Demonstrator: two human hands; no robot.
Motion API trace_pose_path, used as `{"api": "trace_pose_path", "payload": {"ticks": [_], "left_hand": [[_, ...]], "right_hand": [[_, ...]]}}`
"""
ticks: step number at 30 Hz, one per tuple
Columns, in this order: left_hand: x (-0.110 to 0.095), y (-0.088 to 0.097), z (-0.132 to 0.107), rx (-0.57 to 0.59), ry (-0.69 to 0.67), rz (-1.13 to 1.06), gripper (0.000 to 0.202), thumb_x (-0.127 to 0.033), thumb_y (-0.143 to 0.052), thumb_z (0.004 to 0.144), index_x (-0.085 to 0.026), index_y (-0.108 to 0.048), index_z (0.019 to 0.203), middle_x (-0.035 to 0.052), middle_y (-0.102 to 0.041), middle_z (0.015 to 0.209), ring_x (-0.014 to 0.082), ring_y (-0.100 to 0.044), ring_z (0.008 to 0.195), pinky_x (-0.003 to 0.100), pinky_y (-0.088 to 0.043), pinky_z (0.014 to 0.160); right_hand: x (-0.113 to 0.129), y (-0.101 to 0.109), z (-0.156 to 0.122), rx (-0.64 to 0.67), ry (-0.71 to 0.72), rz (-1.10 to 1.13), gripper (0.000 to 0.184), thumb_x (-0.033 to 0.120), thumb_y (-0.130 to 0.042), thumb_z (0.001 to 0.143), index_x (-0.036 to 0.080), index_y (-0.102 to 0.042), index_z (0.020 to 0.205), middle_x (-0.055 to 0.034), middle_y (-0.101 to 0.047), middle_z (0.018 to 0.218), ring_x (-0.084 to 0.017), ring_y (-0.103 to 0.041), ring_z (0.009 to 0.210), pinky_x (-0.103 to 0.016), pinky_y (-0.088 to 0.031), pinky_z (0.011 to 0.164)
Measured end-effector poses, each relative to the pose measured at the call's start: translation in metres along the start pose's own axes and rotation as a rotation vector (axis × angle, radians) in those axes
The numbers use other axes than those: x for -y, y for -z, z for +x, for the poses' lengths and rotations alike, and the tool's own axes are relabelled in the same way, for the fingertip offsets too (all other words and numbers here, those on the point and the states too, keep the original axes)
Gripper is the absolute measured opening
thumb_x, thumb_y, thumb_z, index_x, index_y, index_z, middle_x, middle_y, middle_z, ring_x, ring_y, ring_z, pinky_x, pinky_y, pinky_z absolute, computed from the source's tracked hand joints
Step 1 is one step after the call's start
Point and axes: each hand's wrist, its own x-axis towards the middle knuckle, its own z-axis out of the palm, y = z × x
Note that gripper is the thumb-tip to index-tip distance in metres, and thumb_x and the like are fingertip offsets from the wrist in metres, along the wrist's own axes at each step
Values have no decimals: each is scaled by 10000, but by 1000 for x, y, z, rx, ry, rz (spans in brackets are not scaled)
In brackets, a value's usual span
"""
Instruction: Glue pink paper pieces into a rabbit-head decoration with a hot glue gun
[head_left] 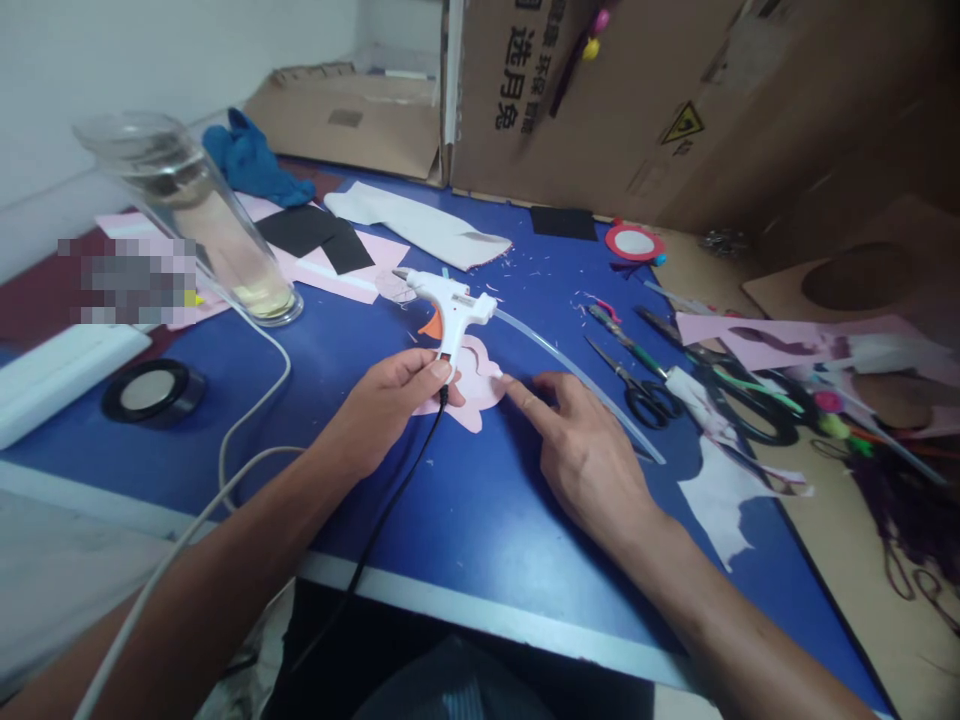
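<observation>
My left hand [401, 395] is closed around the lower handle of a white hot glue gun [452, 310] with an orange trigger. Its nozzle points up and left, a clear glue stick [570, 370] trails from its back end, and a black cord [405, 475] hangs from the handle. Beneath it, a pink cutout shape [471, 415] lies on the blue table [480, 520]. My right hand [585, 440] has its index finger stretched out to touch the cutout's right edge. Its other fingers are curled, and I see nothing held in them.
A glass of pale liquid [255, 270], black tape [154, 390] and a white cable [277, 370] are on the left. Black scissors [649, 395], paper scraps [724, 500] and a red-rimmed disc [634, 243] lie on the right. Behind stands a cardboard wall [585, 150].
</observation>
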Motion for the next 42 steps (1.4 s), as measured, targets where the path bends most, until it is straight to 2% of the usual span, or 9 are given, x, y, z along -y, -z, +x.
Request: {"api": "trace_pose_path", "payload": {"ticks": [5,10,13,18,23,27,35,42], "left_hand": [[0,0,-2,2,13,-16,352,-507,-689,1041,-213,-781,870,64,-790,1028,215,-659,973,349,-471,901],[-3,-2,-1,-6,5,-4,361,-512,-696,1035,-217,-785,847,55,-794,980,197,-637,887,347,-476,871],[-2,-2,0,-4,-8,-6,364,-514,-700,1031,-215,-784,841,60,-794,981,207,-649,917,351,-478,890],[0,-2,1,-1,-1,-35,352,-506,-704,1027,-211,-778,849,64,-787,965,219,-665,950,357,-479,908],[0,-1,0,-5,-9,-6,368,-519,-699,1032,-214,-777,842,62,-786,988,218,-656,959,358,-469,902],[-3,-2,-1,-11,-23,26,370,-515,-688,1033,-218,-782,833,62,-785,986,215,-646,924,365,-466,884],[-7,-3,-2,-7,9,9,362,-520,-692,1017,-216,-769,836,72,-804,991,221,-668,930,367,-497,900],[-6,-3,-2,0,3,11,357,-509,-684,1024,-217,-769,838,67,-803,996,227,-679,969,359,-498,916]], "right_hand": [[4,2,0,44,80,-85,727,-31,-492,1008,337,-671,1609,-180,-679,1448,-356,-686,1214,-507,-608,969],[5,1,0,40,58,-79,696,-31,-465,1022,307,-687,1588,-179,-687,1445,-342,-679,1197,-482,-604,940],[3,-1,-2,10,66,-46,734,-45,-435,1016,312,-661,1616,-187,-666,1471,-350,-662,1250,-483,-589,965],[5,1,0,37,139,-73,753,-7,-470,1037,412,-613,1647,-162,-617,1539,-357,-624,1298,-498,-556,1005],[6,3,2,36,149,-66,685,30,-475,1066,386,-635,1629,-168,-618,1533,-347,-620,1283,-485,-541,1019],[4,3,2,28,189,-61,702,21,-493,1056,401,-635,1629,-169,-616,1549,-356,-619,1320,-509,-542,1048],[-1,-2,-3,32,93,-80,774,-54,-476,981,335,-648,1627,-184,-641,1516,-360,-659,1279,-479,-605,966],[0,-2,3,36,52,-95,738,-38,-431,1009,311,-650,1622,-180,-676,1445,-338,-674,1222,-451,-609,922]]}}
